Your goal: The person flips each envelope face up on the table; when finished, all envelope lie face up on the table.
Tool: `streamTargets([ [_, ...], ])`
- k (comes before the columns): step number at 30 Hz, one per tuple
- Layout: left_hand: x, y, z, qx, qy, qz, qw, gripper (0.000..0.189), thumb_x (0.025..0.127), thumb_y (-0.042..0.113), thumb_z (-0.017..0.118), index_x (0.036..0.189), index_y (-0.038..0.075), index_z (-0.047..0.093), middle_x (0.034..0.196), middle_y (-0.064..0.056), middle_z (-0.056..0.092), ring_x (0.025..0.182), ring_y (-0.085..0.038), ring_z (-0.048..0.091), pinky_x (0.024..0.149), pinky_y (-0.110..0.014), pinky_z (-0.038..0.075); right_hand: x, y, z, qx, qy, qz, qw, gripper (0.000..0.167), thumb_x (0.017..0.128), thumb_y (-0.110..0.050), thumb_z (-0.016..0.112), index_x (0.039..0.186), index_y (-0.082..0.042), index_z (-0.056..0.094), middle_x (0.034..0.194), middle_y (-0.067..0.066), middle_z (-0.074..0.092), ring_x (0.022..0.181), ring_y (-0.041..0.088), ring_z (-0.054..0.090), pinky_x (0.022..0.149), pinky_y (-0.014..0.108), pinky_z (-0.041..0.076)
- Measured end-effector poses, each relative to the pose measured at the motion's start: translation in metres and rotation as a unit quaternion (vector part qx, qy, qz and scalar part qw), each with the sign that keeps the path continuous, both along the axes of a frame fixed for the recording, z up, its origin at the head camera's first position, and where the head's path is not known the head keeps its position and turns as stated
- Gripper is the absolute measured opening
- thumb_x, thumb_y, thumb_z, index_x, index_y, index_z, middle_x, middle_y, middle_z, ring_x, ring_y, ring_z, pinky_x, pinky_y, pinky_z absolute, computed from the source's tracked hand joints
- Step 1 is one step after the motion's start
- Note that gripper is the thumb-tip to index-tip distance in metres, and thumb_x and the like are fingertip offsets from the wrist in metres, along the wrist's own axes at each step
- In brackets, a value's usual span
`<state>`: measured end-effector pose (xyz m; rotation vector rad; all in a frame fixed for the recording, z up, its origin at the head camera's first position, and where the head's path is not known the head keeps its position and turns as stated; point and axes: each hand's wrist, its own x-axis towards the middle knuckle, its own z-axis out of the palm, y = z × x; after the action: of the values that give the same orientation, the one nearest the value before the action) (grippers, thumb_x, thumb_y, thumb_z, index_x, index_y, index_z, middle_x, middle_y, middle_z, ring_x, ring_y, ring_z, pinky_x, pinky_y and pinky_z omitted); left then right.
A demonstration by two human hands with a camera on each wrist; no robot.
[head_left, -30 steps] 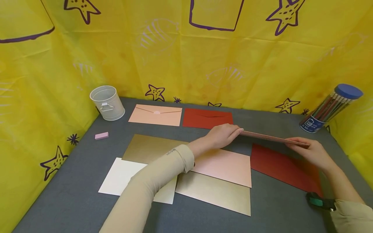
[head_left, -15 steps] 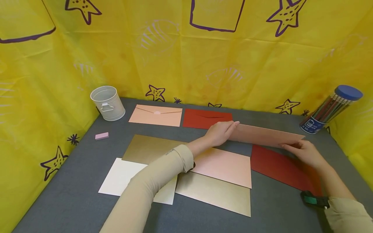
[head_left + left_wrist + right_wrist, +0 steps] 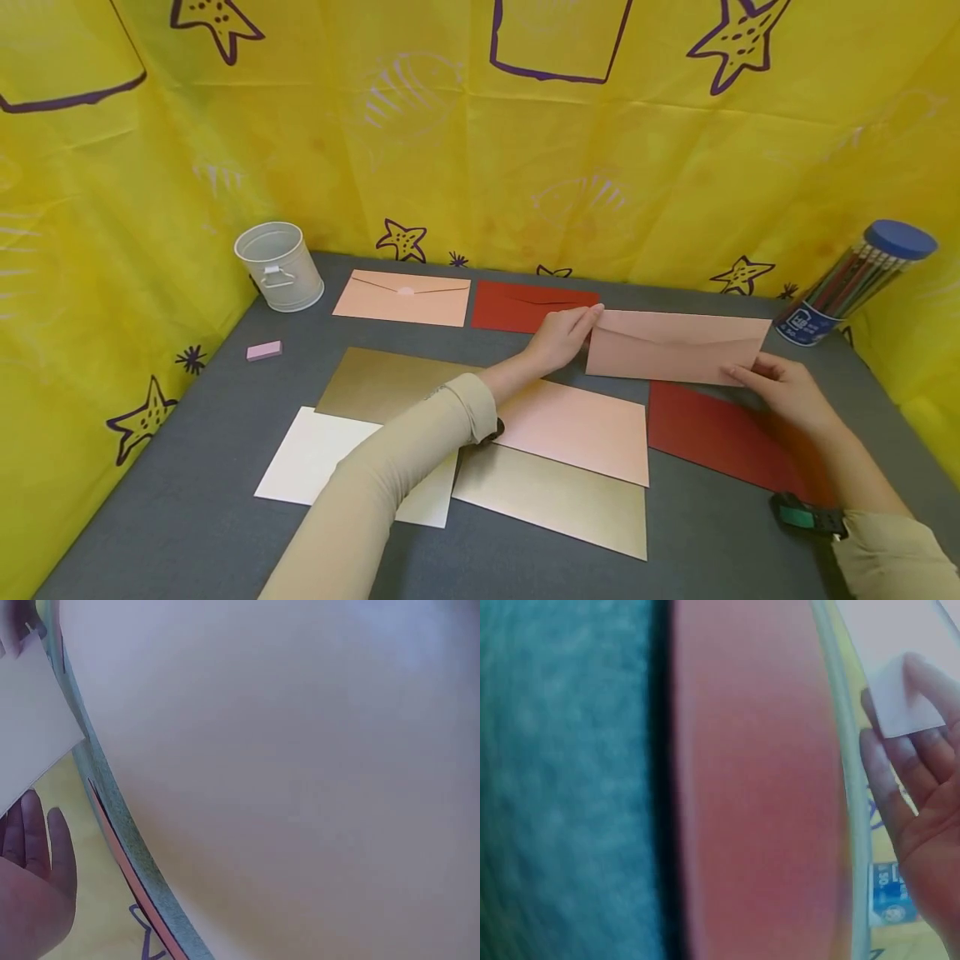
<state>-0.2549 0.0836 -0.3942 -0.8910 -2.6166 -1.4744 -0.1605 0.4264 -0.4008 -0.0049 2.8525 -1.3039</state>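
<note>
A pink envelope (image 3: 667, 354) is held up over the right part of the table, its flap side and flap line towards me. My left hand (image 3: 558, 340) pinches its upper left corner. At the lower right, my right hand (image 3: 787, 392) grips it with the thumb on the near face. In the right wrist view, that thumb lies on the envelope (image 3: 900, 682) with the fingers behind. Beneath lies a red envelope (image 3: 720, 429), partly hidden by the right arm. Another pink envelope (image 3: 592, 425) lies under the left forearm, overlapping a pale gold envelope (image 3: 570, 508).
At the back lie a peach envelope (image 3: 401, 308) and a red envelope (image 3: 517, 304), flap sides up. A darker gold envelope (image 3: 382, 379) and a white envelope (image 3: 307, 458) lie left. Around them stand a white bucket (image 3: 288, 275), an eraser (image 3: 265, 351) and a pencil tub (image 3: 810, 321).
The held pink envelope has turned from edge-on to face me, showing its flap line. My left hand has moved slightly up and left; the right hand has shifted slightly left.
</note>
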Motion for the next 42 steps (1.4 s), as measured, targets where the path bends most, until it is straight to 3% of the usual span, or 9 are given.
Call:
streamTargets([
  [6,-0.002,-0.002,-0.004,0.012,-0.077,-0.046,0.9959,0.026,0.100,0.034,0.055,0.101,0.010,0.062,0.082,-0.003,0.064,0.073,-0.009,0.055,0.063,-0.018,0.042,-0.002,0.001,-0.001,-0.123,-0.010,-0.005,0.9923,0.019,0.099,-0.021,0.059,0.101,-0.036,0.070,0.090,-0.022,0.069,0.077,-0.003,0.067,0.068,0.014,0.052],
  [12,0.002,0.002,-0.004,0.060,-0.153,-0.124,0.9786,0.028,0.095,0.009,0.063,0.121,0.000,0.054,0.097,-0.011,0.071,0.082,-0.017,0.070,0.071,-0.022,0.055,-0.004,0.000,0.001,-0.251,-0.007,-0.028,0.9677,0.021,0.097,-0.015,0.061,0.096,-0.032,0.072,0.086,-0.014,0.071,0.074,0.005,0.070,0.063,0.023,0.056],
  [15,0.004,0.006,-0.003,0.092,-0.171,-0.104,0.9754,0.029,0.092,0.002,0.065,0.120,-0.004,0.058,0.092,-0.012,0.070,0.081,-0.021,0.071,0.068,-0.023,0.056,-0.007,0.000,0.001,-0.305,-0.006,-0.043,0.9514,0.015,0.096,-0.012,0.063,0.093,-0.024,0.072,0.081,-0.009,0.071,0.072,0.006,0.070,0.063,0.023,0.056],
  [18,0.006,0.012,0.000,0.132,-0.194,-0.050,0.9707,0.032,0.088,0.001,0.070,0.119,-0.005,0.063,0.089,-0.010,0.069,0.079,-0.020,0.071,0.067,-0.023,0.056,-0.011,0.001,0.001,-0.338,-0.006,-0.061,0.9390,0.009,0.094,-0.011,0.066,0.091,-0.018,0.071,0.080,-0.006,0.071,0.072,0.007,0.069,0.064,0.023,0.056],
  [23,0.010,0.024,0.004,0.198,-0.260,0.058,0.9433,0.032,0.085,-0.002,0.072,0.116,-0.005,0.067,0.087,-0.009,0.070,0.076,-0.020,0.072,0.066,-0.025,0.057,-0.020,0.002,0.001,-0.315,-0.037,-0.087,0.9443,0.009,0.091,-0.018,0.070,0.098,-0.015,0.066,0.083,-0.010,0.071,0.074,0.003,0.068,0.065,0.022,0.056],
  [28,0.013,0.034,0.005,0.220,-0.310,0.105,0.9189,0.032,0.086,-0.006,0.069,0.118,-0.007,0.066,0.088,-0.010,0.068,0.082,-0.026,0.072,0.071,-0.029,0.057,-0.032,0.000,0.002,-0.262,-0.090,-0.113,0.9540,0.077,0.090,-0.028,0.070,0.147,0.006,0.031,0.083,-0.021,0.063,0.074,-0.001,0.067,0.068,0.020,0.055],
  [32,0.014,0.041,0.003,0.191,-0.313,0.112,0.9235,0.037,0.087,-0.004,0.069,0.124,-0.003,0.064,0.099,-0.010,0.070,0.091,-0.023,0.071,0.078,-0.029,0.056,-0.039,0.003,0.003,-0.257,-0.107,-0.114,0.9538,0.093,0.093,-0.029,0.067,0.150,0.010,0.005,0.083,-0.023,0.060,0.072,-0.003,0.066,0.067,0.017,0.054],
  [37,0.012,0.047,0.000,0.133,-0.306,0.097,0.9378,0.044,0.089,0.003,0.067,0.132,0.002,0.060,0.120,-0.006,0.067,0.113,-0.019,0.061,0.096,-0.030,0.047,-0.042,0.006,0.004,-0.273,-0.094,-0.142,0.9469,0.091,0.091,-0.023,0.070,0.149,0.012,0.009,0.076,-0.019,0.063,0.067,-0.002,0.066,0.063,0.017,0.054],
  [42,0.013,0.049,-0.003,0.114,-0.336,0.037,0.9343,0.058,0.086,0.004,0.065,0.142,0.001,0.048,0.143,-0.007,0.051,0.137,-0.023,0.040,0.109,-0.035,0.034,-0.047,0.010,0.002,-0.204,-0.083,-0.181,0.9585,0.086,0.090,-0.030,0.070,0.148,0.012,0.022,0.071,-0.024,0.058,0.062,-0.004,0.065,0.061,0.016,0.053],
])
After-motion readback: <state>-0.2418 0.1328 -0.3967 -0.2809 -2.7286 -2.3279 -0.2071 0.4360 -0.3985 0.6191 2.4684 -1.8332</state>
